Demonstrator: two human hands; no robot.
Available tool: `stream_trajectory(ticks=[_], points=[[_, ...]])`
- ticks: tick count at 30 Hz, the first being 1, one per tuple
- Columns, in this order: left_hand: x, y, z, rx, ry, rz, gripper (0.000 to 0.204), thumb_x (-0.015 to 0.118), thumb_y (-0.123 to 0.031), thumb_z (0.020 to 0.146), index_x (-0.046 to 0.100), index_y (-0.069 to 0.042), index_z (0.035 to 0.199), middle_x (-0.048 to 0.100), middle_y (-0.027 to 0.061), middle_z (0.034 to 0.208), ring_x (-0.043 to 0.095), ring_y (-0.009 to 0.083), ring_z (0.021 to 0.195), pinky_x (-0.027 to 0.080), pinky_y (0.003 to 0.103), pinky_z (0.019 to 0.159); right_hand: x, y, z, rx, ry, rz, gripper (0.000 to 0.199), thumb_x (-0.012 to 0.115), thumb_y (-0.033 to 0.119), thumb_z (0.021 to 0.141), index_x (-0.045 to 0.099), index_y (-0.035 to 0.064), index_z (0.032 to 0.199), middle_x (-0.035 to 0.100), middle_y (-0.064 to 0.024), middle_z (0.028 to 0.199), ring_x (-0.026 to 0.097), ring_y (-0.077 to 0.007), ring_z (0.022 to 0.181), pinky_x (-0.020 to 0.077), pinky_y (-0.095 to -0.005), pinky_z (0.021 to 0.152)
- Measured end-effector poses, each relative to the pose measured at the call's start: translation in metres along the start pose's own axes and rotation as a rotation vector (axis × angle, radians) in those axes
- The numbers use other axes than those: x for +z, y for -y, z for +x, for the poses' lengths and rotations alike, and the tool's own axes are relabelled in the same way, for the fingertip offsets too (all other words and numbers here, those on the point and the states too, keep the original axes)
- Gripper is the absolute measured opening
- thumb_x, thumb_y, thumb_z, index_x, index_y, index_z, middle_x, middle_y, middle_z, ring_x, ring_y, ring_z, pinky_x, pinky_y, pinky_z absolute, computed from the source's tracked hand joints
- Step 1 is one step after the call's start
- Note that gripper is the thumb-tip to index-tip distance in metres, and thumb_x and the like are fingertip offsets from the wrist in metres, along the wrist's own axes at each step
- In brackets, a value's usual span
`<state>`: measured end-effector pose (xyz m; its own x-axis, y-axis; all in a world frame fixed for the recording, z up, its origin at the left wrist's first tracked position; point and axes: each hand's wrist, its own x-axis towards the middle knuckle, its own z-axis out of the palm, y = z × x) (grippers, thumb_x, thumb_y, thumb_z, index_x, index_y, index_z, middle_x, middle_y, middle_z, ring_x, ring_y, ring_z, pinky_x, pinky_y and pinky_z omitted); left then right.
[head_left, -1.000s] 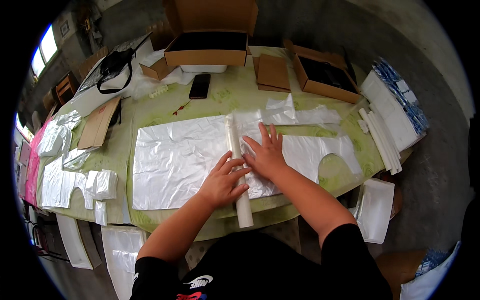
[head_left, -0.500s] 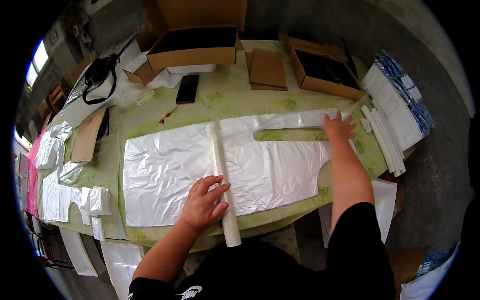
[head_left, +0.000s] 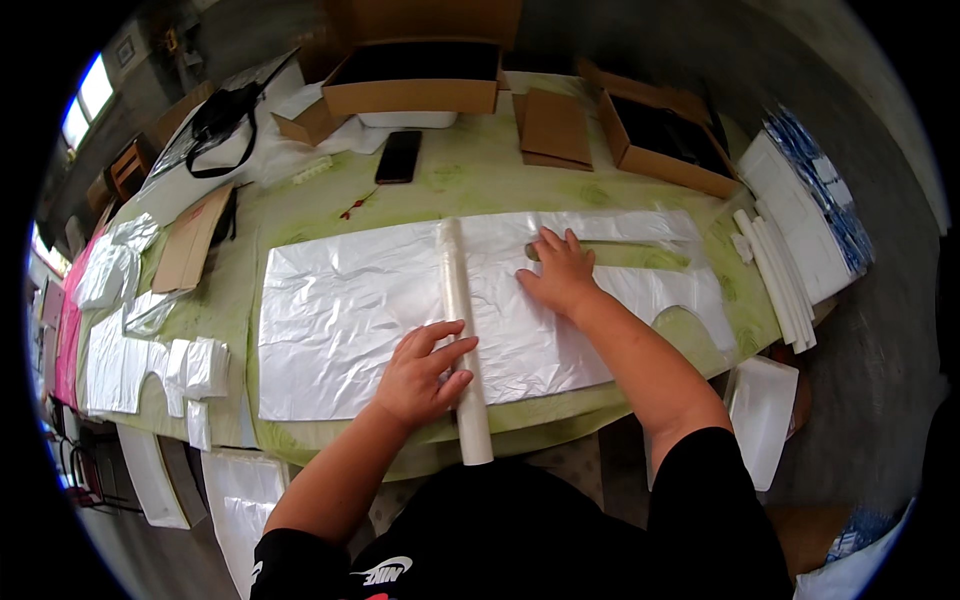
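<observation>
A shiny white plastic bag (head_left: 340, 330) with a long cut-out and handle-like strips at its right end lies flat on the table. Across its middle, running from far to near, rests a whitish roll (head_left: 470, 400) whose near end juts past the table edge. My left hand (head_left: 425, 375) is on the left side of the roll, fingers spread and fingertips touching it, not wrapped round it. Right of the roll, my right hand (head_left: 560, 270) rests on the plastic with fingers spread, beside the left end of the cut-out. It holds nothing.
Behind lie a black phone (head_left: 399, 157), an open cardboard box (head_left: 410, 97), folded cardboard (head_left: 555, 130) and another box (head_left: 670, 155). White rolls (head_left: 775, 280) stand at the right edge. Smaller folded plastic bags (head_left: 120, 365) lie at the left on the green patterned tablecloth (head_left: 470, 190).
My right hand has moved left along the plastic, from its far right end to near the roll. My left hand stays at the roll. The whole view has shifted slightly.
</observation>
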<state>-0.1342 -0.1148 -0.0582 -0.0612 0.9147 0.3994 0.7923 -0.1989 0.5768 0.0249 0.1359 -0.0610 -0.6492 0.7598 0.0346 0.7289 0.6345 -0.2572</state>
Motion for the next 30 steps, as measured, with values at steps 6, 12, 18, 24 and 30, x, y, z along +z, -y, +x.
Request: stream_trajectory(ticks=[6,12,18,24,30], points=[[0.006,0.013,-0.008,0.005,-0.042,-0.024,0.032,0.067,-0.019,0.087,0.072,-0.009,0.117,0.065,0.0134,0.125,0.061,0.0354,0.113,0.048,0.047,0.101,0.000,0.079,-0.057,-0.683,-0.144,0.436,0.063,0.074,0.029,0.085,0.058,0.0013,0.139,0.051,-0.0177,0.150,0.042,-0.0392,0.143,0.0315,-0.0476,0.120],[0.006,0.050,-0.047,-0.315,-0.326,-0.466,0.024,0.052,0.007,0.085,0.067,-0.003,0.101,0.066,0.0107,0.093,0.063,0.0219,0.084,0.053,0.033,0.077,0.013,0.111,-0.101,-0.627,0.099,0.453,0.042,0.070,0.026,0.091,0.067,0.0070,0.129,0.065,-0.0133,0.133,0.046,-0.0376,0.140,0.0288,-0.0540,0.121],[-0.049,-0.001,0.022,0.212,-0.196,-0.320,0.028,0.055,-0.008,0.093,0.068,-0.003,0.117,0.067,0.0131,0.129,0.054,0.0373,0.132,0.039,0.046,0.114,0.035,0.144,-0.110,-0.624,0.023,0.525,0.023,0.070,0.013,0.088,0.070,0.0069,0.109,0.067,-0.0143,0.118,0.052,-0.0367,0.131,0.0340,-0.0572,0.115],[-0.038,0.060,0.015,0.116,0.307,-0.381,0.041,0.042,-0.025,0.105,0.068,-0.005,0.128,0.064,0.0167,0.132,0.041,0.0430,0.142,0.022,0.049,0.125,0.032,0.147,-0.117,-0.857,-0.191,0.601,0.020,0.069,0.002,0.081,0.071,0.0049,0.101,0.062,-0.0174,0.120,0.058,-0.0377,0.119,0.0473,-0.0482,0.103],[-0.044,0.083,-0.020,-0.137,0.092,-0.664,0.028,0.050,-0.024,0.103,0.070,-0.006,0.111,0.056,0.0138,0.142,0.025,0.0354,0.153,0.019,0.047,0.126,0.033,0.151,-0.140,-0.905,-0.064,0.686,0.011,0.072,0.008,0.080,0.071,0.0062,0.091,0.066,-0.0145,0.113,0.057,-0.0384,0.123,0.0403,-0.0522,0.113]])
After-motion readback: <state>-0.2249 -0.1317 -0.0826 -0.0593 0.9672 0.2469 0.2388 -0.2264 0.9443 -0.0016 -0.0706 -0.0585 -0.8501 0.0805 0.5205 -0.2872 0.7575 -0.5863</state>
